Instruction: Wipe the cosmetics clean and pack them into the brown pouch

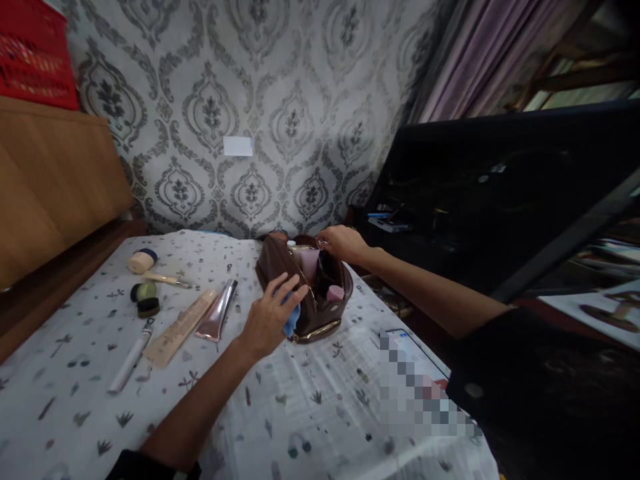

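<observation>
A brown cosmetic bag [283, 263] stands unzipped on the cloth-covered table, with a pink tube [310, 262] and a pink-capped item [335, 293] inside. My left hand [270, 317] lies against its near left side, fingers bent over a crumpled blue cloth [291, 322] that shows under the palm. At the far right rim, my right hand [343, 243] has its fingers closed on the bag's edge. To the left lie a rose metallic tube [217, 312], a beige tube [181, 329], a white pen-like stick [131, 359], a brush [167, 279] and several small jars [145, 293].
A phone [417, 363], partly blurred, rests at the table's right side. Beyond that edge stands a large black panel [500, 173]. A wooden cabinet [55, 180] with a red basket [37, 57] borders the left. Patterned wallpaper [210, 120] closes off the back.
</observation>
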A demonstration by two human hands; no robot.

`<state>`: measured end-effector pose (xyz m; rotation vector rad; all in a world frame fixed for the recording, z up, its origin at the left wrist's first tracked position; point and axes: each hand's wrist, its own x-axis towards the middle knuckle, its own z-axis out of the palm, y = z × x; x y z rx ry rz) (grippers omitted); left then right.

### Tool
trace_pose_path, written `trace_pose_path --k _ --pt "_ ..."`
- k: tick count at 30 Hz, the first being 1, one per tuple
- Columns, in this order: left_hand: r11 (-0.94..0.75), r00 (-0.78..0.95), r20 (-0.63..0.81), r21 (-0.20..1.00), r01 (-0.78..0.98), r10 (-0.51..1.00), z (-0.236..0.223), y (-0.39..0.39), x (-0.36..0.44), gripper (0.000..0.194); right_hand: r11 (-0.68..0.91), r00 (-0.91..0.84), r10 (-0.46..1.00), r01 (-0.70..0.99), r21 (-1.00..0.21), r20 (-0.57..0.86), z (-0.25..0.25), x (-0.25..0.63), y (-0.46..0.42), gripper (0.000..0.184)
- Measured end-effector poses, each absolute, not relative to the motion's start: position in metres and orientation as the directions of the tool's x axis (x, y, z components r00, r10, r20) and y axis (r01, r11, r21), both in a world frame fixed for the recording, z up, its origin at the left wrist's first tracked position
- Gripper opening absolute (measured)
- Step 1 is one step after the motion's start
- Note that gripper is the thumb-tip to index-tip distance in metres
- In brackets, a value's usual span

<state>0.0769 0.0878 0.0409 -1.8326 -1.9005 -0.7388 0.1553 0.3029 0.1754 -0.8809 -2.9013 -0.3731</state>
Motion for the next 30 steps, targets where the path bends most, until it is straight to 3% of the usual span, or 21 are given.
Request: trace_pose_path --k 30 --pt "-0.010 -0.082 0.616 0.145 0.989 0.783 0.040 0.088 0.080 0.068 0.836 -0.840 0.527 0.540 0.103 0.125 0.173 0.145 0.308 0.043"
